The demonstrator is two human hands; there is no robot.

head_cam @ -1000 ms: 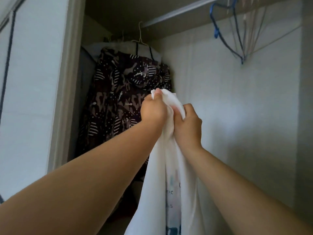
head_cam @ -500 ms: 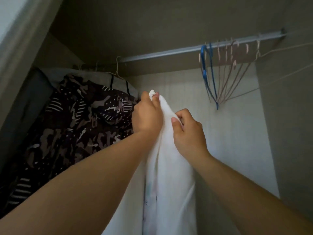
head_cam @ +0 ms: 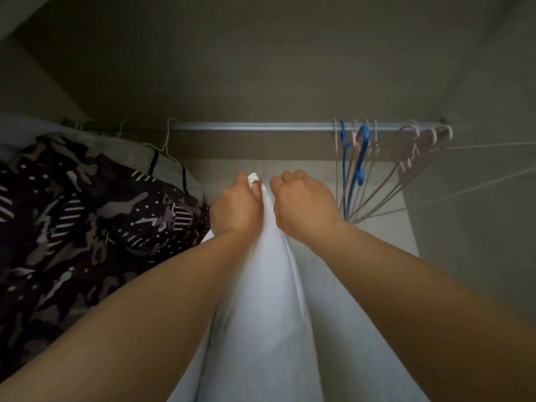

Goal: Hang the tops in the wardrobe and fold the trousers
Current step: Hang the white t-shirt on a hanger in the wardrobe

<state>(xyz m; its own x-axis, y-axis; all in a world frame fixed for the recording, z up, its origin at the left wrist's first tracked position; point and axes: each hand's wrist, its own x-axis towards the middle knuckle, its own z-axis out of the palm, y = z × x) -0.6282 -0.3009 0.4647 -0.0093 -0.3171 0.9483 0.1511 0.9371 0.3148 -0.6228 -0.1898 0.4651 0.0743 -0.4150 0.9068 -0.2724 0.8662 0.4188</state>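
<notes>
Inside the dim wardrobe, the silver metal rail (head_cam: 261,126) now faces us; left hand (head_cam: 236,208) and right hand (head_cam: 303,203), both closed tight on the white cotton top (head_cam: 269,285), have lifted it nearer for hanging.

Person, head view: two bare forearms, no sleeves visible up to the frame edge. Left hand (head_cam: 236,208) and right hand (head_cam: 304,204): no rings, watch, bracelets or gloves. Short nails where visible. No markings on either arm.
</notes>
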